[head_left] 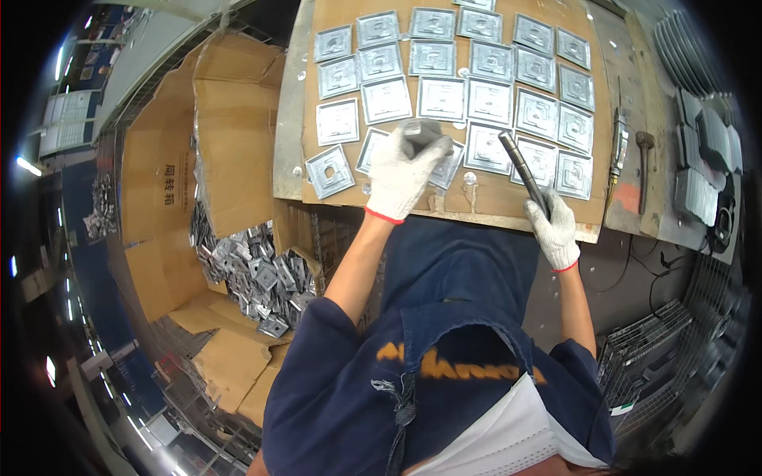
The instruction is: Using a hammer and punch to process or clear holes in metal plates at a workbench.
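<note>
Plates (442, 98) crowd the surface (508, 205), one carton (234, 131) left, one hammer (644, 159) right; left fingers (437, 150) clasp one grey block (418, 132), right fingers (542, 224) one rod (520, 164)!

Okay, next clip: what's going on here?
The person's gloved left hand holds a grey piece over square metal plates laid in rough rows on a cardboard sheet. The gloved right hand holds a dark metal rod. To the left, an open carton contains loose metal parts.
</note>
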The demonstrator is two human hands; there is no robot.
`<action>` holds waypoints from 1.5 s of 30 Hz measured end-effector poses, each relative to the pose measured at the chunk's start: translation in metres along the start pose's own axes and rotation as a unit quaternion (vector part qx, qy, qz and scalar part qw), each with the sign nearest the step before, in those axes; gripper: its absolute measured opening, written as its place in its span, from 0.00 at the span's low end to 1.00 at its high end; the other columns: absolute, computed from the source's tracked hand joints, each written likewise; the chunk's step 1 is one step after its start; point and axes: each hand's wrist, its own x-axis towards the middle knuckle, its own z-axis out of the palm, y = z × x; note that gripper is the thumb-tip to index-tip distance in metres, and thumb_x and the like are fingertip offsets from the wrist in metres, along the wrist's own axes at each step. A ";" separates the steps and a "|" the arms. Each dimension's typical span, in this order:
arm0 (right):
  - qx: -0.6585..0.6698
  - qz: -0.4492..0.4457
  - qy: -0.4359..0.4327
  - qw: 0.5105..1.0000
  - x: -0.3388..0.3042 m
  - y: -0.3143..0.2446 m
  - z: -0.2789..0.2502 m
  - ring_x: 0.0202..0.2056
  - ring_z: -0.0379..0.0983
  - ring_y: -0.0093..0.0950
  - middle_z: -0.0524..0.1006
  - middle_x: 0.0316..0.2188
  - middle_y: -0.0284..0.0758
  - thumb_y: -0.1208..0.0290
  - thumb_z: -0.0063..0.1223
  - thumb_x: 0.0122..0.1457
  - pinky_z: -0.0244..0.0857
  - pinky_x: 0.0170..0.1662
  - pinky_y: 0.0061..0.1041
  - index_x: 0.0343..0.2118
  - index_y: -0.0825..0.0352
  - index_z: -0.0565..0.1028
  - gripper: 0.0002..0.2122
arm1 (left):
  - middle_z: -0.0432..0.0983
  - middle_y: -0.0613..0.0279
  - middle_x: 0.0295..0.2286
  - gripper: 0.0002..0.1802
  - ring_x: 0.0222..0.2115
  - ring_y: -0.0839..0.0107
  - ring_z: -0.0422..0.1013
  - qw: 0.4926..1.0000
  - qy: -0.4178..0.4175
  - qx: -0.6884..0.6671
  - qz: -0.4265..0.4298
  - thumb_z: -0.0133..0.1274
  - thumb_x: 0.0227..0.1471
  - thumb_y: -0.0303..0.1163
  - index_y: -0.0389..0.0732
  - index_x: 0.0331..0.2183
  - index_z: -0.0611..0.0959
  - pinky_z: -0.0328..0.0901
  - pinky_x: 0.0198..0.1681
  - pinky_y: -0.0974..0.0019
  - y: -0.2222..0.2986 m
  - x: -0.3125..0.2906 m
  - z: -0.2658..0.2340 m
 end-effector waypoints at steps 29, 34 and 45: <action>0.178 0.087 -0.010 0.980 -0.004 0.021 0.005 0.16 0.66 0.20 0.70 0.16 0.31 0.59 0.59 0.69 0.62 0.23 0.28 0.41 0.68 0.78 0.15 | 0.87 0.62 0.38 0.21 0.39 0.75 0.82 0.895 -0.318 0.312 0.020 0.65 0.61 0.34 0.37 0.53 0.84 0.75 0.46 0.68 0.001 0.057 0.044; 0.196 0.129 -0.013 0.972 -0.004 0.016 0.006 0.17 0.66 0.17 0.71 0.17 0.28 0.61 0.59 0.69 0.62 0.22 0.24 0.43 0.68 0.78 0.13 | 0.86 0.54 0.41 0.21 0.41 0.61 0.82 0.871 -0.333 0.360 0.019 0.63 0.61 0.36 0.43 0.54 0.84 0.74 0.48 0.61 0.008 0.049 0.045; 0.070 -0.047 0.084 0.993 0.005 -0.081 -0.052 0.26 0.74 0.26 0.78 0.26 0.36 0.66 0.63 0.67 0.69 0.34 0.30 0.46 0.69 0.78 0.12 | 0.87 0.57 0.43 0.20 0.44 0.67 0.82 0.860 -0.324 0.392 0.038 0.61 0.62 0.32 0.42 0.55 0.84 0.74 0.51 0.63 0.001 0.052 0.044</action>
